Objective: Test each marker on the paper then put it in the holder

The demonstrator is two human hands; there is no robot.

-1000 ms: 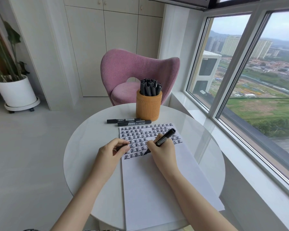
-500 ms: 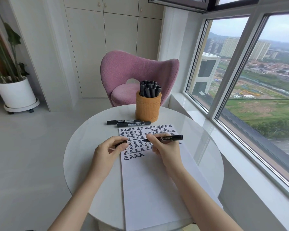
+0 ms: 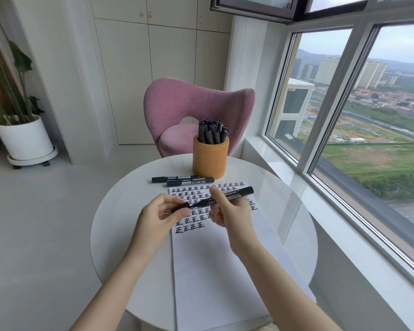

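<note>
Now both hands join cap point(image 3: 180, 207) and marker point(image 3: 234, 194).

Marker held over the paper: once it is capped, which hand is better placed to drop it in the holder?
Right. The right hand grips the marker by its barrel, below the orange holder; the left hand holds only the cap.

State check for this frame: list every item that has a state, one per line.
Left hand: pinching the cap.
Right hand: gripping the marker.
Cap: at the marker's tip, seating unclear.
Marker: lifted off the paper, near level.
Paper: flat, top rows filled with marks.
Holder: upright, full of capped markers.
Two spare markers: lying capped beside the holder.
</note>
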